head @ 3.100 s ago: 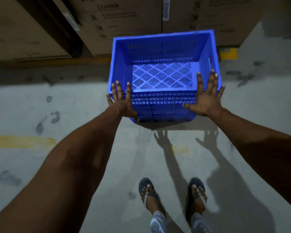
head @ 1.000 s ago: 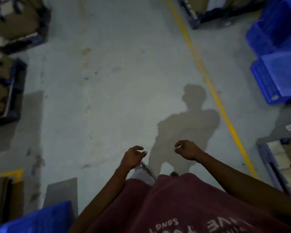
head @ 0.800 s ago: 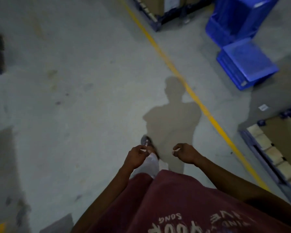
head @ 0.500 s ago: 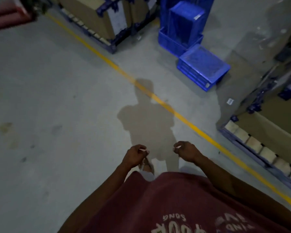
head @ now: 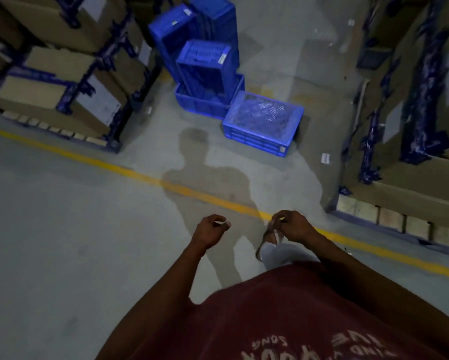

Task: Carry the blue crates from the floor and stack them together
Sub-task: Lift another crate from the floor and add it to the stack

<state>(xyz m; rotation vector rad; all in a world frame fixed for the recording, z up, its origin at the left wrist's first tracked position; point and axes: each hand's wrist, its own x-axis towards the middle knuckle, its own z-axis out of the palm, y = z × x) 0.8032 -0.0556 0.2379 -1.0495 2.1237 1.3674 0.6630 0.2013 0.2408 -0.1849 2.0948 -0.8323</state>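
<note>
Several blue crates stand ahead on the concrete floor. One upturned blue crate (head: 263,122) lies bottom up, nearest to me. Behind it an open blue crate (head: 201,103) holds another crate (head: 205,66) standing on end, with two more crates (head: 192,24) leaning at the back. My left hand (head: 209,231) and my right hand (head: 292,226) hang in front of my waist, fingers curled, holding nothing, well short of the crates.
Cardboard boxes on a pallet (head: 62,81) stand at the left, and taller wrapped boxes on a pallet (head: 412,126) at the right, leaving an aisle to the crates. A yellow floor line (head: 140,175) crosses in front of me. A paper label (head: 324,158) lies on the floor.
I have turned away from the crate I set down by the boxes and walked; the group of blue crates has swung into the middle of the view and come closer. Both hands stay curled and hold nothing.
</note>
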